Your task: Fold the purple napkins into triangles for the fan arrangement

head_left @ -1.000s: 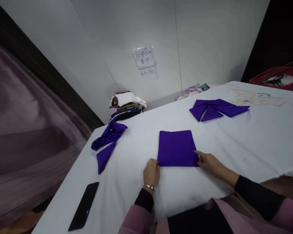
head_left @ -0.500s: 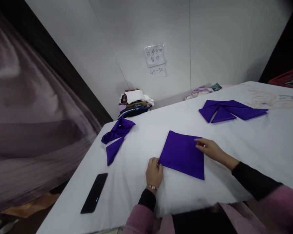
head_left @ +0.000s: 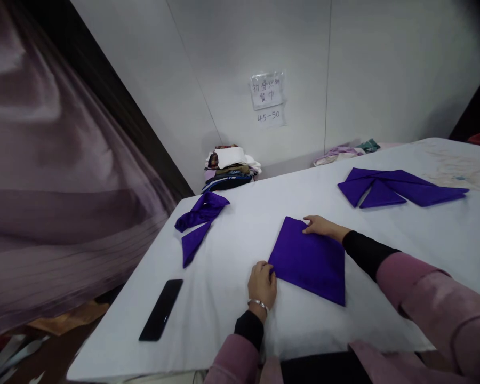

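The left hand (head_left: 263,285) has its fingertips gathered at the near-left corner of the purple square (head_left: 310,258), apparently pinching it. The right hand (head_left: 318,226) reaches over the far edge, thumb on top of the fabric and fingers at or beyond that edge; the picture is too soft there to say whether they grip it or merely rest. The purple square lies flat between the two hands, one corner angled toward the person.

What has just changed is the right hand's place: half a second ago it was at the far-right corner, and now it is further left along the far edge, with the black cuff by the corner it left. A second ago the near edge ran straight between both hands, so the square has been turned. No new crease shows, which I read as repositioning rather than a finished fold. The left hand has stayed at its corner throughout.

Further out on the white tablecloth (head_left: 232,240), a looped purple cloth (head_left: 204,213) lies to the left with a black phone (head_left: 161,310) nearer the person, and a pleated purple cloth (head_left: 424,192) lies to the right. These keep their arrangement, though the whole view has swung. Beyond the far side are a stack of clothes (head_left: 230,169) and, above, a handwritten sign (head_left: 267,90) on the wall
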A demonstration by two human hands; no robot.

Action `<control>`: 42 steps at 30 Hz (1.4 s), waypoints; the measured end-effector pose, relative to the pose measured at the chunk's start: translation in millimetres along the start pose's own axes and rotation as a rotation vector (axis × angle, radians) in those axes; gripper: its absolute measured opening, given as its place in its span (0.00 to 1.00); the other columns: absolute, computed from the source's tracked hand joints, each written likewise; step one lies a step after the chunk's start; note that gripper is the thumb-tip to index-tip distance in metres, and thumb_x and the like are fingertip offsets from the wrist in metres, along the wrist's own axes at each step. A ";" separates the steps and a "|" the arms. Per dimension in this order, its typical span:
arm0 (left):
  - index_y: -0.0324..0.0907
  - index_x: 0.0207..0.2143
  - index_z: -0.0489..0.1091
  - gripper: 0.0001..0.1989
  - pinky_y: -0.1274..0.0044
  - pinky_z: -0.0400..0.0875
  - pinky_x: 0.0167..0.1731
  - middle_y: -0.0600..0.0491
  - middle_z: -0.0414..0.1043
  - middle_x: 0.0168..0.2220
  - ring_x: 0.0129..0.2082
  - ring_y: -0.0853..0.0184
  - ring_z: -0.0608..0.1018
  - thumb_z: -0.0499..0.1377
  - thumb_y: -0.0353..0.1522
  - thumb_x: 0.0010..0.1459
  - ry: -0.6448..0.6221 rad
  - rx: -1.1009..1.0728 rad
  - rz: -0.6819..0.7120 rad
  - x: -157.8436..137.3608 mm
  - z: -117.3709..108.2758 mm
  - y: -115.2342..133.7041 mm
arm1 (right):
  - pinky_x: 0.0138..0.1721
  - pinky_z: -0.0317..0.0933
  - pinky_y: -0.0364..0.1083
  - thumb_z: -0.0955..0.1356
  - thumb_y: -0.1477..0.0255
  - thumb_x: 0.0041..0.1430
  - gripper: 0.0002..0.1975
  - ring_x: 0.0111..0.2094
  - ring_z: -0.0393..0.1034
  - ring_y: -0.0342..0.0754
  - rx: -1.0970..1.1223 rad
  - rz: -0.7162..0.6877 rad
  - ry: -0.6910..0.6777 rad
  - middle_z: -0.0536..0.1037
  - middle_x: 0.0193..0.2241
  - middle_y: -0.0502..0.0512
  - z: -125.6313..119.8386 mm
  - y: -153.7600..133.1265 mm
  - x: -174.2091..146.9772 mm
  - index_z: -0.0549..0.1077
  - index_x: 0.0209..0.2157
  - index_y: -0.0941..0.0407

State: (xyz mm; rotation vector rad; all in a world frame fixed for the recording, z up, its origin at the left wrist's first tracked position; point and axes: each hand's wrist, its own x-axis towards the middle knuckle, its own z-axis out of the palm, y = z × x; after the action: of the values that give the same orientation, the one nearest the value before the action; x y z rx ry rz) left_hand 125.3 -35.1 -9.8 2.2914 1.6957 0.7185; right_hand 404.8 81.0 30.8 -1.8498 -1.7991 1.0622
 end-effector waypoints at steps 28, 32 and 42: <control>0.44 0.38 0.72 0.10 0.67 0.68 0.47 0.49 0.69 0.43 0.45 0.61 0.71 0.53 0.27 0.56 -0.013 0.030 0.023 1.1 -1.6 -4.6 | 0.28 0.66 0.47 0.70 0.73 0.36 0.21 0.29 0.72 0.50 0.026 0.131 -0.390 0.77 0.30 0.55 -61.7 60.6 -5.9 0.73 0.38 0.57; 0.44 0.38 0.72 0.11 0.67 0.68 0.47 0.49 0.69 0.43 0.45 0.61 0.71 0.53 0.27 0.56 -0.005 0.044 0.030 1.3 -1.2 -5.8 | 0.28 0.66 0.47 0.69 0.75 0.36 0.21 0.28 0.71 0.49 -0.119 0.094 -0.304 0.77 0.28 0.53 -58.0 62.4 -9.2 0.75 0.38 0.56; 0.44 0.39 0.71 0.11 0.67 0.68 0.48 0.49 0.69 0.43 0.46 0.61 0.71 0.53 0.27 0.56 -0.003 0.018 0.028 0.9 -0.4 -6.2 | 0.40 0.62 0.50 0.67 0.80 0.40 0.24 0.40 0.71 0.56 -0.407 0.031 -0.039 0.77 0.36 0.57 -50.1 62.6 -29.1 0.74 0.43 0.55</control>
State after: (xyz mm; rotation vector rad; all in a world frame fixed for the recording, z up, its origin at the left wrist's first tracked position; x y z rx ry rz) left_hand 120.1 -32.3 -11.9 2.3314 1.6790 0.7070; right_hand 486.6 57.2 27.5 -2.0978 -2.1410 0.7881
